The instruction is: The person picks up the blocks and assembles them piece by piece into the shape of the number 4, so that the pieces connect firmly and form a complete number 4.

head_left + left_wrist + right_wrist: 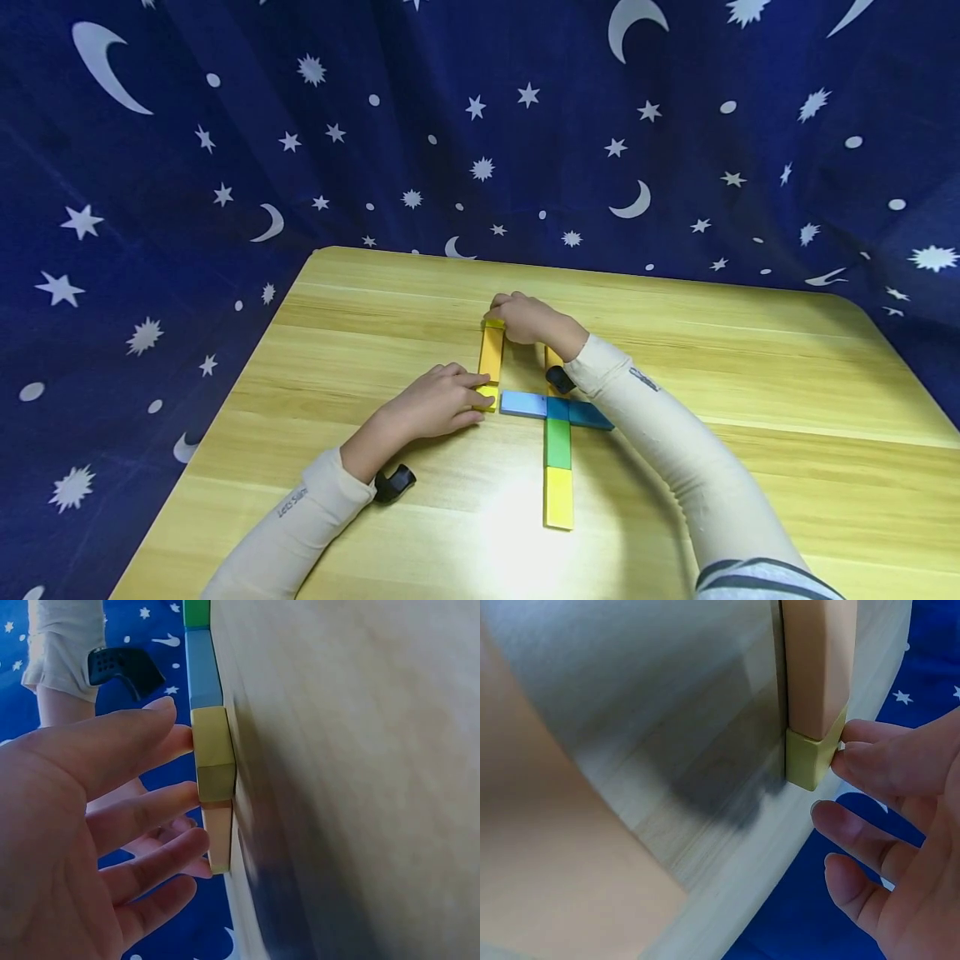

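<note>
My left hand (438, 400) has its fingertips on a small yellow block (487, 397) at the near end of an upright-running orange block (491, 354). In the left wrist view, the fingers (142, 817) look fairly straight against the yellow block (214, 754). My right hand (525, 318) reaches to the orange block's far end. Its fingertips touch another small yellow block (810, 759) there, seen in the right wrist view against the orange block (817, 667). A light blue block (523, 404) lies just right of the near yellow block.
A dark blue block (591, 415) continues the crosswise row, past a small blue block (557, 407). Below it lie a green block (557, 443) and a long yellow block (558, 497). Another orange block (553, 358) is partly hidden by the right wrist. A starry blue curtain (480, 133) hangs behind the table.
</note>
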The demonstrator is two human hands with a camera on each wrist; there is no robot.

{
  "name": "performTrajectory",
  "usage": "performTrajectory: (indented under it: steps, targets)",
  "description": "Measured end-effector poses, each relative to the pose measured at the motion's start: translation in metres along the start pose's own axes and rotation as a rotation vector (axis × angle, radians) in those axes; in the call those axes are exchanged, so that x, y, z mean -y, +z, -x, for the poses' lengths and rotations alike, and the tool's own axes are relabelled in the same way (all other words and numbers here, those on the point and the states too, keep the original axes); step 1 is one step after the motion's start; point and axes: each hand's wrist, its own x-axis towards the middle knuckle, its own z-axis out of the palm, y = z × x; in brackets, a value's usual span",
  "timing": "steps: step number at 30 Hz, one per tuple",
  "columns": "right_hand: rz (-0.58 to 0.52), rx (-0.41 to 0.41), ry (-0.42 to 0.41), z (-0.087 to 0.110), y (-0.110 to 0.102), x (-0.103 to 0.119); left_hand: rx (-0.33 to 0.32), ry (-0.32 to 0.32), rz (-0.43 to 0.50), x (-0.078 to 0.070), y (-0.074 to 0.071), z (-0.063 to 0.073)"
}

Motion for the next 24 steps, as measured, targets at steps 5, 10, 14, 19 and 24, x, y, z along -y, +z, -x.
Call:
performTrajectory:
  steps: [5, 10, 14, 19, 24]
  targets:
    - [-0.005, 0.009, 0.008, 0.0001, 0.0000, 0.0011, 0.002, -0.001, -0.005, 0.0003, 0.0001, -0.0005]
    - [-0.006, 0.008, 0.012, 0.0009, -0.0001, 0.0017, 0.009, -0.006, -0.015, 0.0001, -0.0002, -0.0008]
    - [-0.006, 0.009, 0.009, 0.0011, -0.0002, 0.0020, 0.016, -0.010, -0.011, -0.0003, -0.0009, -0.0007]
    - [0.006, 0.004, 0.003, 0.0006, 0.0000, 0.0022, 0.021, -0.012, -0.005, -0.0003, -0.0018, -0.0010]
    - [0.007, 0.005, 0.004, 0.0005, -0.0002, 0.0025, 0.021, -0.013, 0.000, -0.0002, -0.0020, -0.0017]
